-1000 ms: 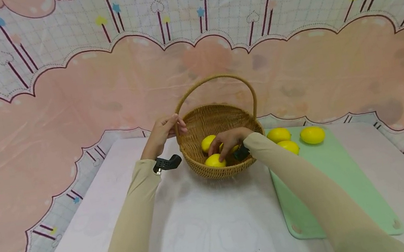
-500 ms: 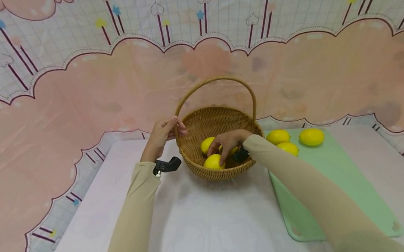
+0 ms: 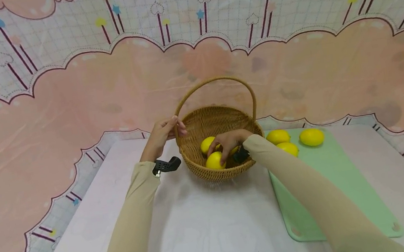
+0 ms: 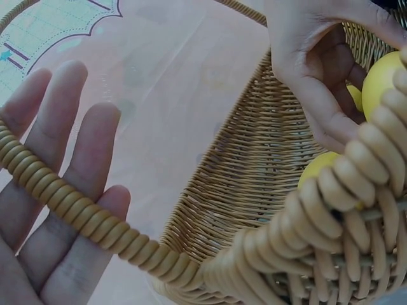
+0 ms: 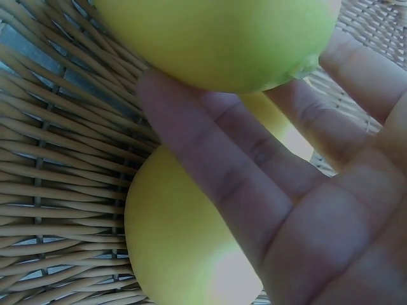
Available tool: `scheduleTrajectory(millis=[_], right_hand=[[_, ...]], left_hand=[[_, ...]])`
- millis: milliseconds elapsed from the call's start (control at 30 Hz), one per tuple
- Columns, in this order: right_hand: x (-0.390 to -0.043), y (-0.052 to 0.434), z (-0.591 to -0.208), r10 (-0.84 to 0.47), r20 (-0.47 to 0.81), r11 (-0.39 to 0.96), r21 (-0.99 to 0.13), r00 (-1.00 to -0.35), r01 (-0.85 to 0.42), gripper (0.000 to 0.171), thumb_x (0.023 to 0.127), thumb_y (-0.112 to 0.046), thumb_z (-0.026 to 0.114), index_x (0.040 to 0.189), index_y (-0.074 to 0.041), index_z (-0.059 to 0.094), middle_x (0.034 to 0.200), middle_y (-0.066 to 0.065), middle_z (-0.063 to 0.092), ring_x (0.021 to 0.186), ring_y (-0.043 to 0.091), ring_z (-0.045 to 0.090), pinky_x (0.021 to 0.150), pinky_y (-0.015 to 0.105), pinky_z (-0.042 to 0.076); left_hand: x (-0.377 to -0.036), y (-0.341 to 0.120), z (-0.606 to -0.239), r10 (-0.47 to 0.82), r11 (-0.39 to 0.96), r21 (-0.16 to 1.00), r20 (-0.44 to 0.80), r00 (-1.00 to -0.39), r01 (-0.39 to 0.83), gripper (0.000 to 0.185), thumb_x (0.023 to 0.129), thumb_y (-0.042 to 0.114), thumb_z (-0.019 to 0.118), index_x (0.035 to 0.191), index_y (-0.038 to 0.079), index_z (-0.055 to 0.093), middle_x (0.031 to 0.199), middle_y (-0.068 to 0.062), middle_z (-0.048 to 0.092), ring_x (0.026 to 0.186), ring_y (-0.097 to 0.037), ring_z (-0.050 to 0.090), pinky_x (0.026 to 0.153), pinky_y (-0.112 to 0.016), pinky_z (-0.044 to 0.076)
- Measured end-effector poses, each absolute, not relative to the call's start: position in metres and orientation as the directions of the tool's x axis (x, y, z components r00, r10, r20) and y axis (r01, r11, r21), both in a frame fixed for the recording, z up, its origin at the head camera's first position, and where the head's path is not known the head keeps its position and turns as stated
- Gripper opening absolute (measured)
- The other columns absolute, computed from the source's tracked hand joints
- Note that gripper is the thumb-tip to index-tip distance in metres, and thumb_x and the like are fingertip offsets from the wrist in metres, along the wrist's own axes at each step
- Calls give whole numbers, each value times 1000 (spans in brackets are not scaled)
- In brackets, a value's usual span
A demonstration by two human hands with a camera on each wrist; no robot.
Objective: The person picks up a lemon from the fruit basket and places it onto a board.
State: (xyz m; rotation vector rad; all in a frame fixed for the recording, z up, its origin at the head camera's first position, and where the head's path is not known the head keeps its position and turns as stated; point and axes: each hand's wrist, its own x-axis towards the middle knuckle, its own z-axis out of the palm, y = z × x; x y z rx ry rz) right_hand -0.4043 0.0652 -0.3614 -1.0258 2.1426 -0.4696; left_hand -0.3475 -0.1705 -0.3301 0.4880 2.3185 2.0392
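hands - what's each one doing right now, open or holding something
Left hand: open, straight fingers against the basket rim.
Right hand: inside the basket, fingers touching a lemon; a firm grip cannot be told.

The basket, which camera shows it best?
The head view: only there is the whole basket visible, handle arching over, lemons inside, left hand at its rim. The left wrist view shows just a close stretch of rim and inner weave; the right wrist view shows only weave behind lemons.
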Motion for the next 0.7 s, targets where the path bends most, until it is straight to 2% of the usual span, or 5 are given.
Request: scheduleTrajectory(millis=[300,700], right_hand=[[-406,66,-364,-821,-420,571,-625,-387,-533,52,80,-5,72,130,-4,54,133,11,55,122,20,49,106,31,41],[-404,67,-359,-800,-323,578,-640,-505,-506,53,78,-11,74,128,-7,56,135,9,54,122,23,48,103,35,42]], left_hand=[[-347,-171,-330,249,118,961,214,-945,248,36,101,32,41,77,17,63,71,10,66,71,-6,67,75,-21,54],[-347,-172,-332,250,85,963,230,-941,258,36,99,36,43,77,19,64,72,10,67,71,-5,67,75,-20,54]])
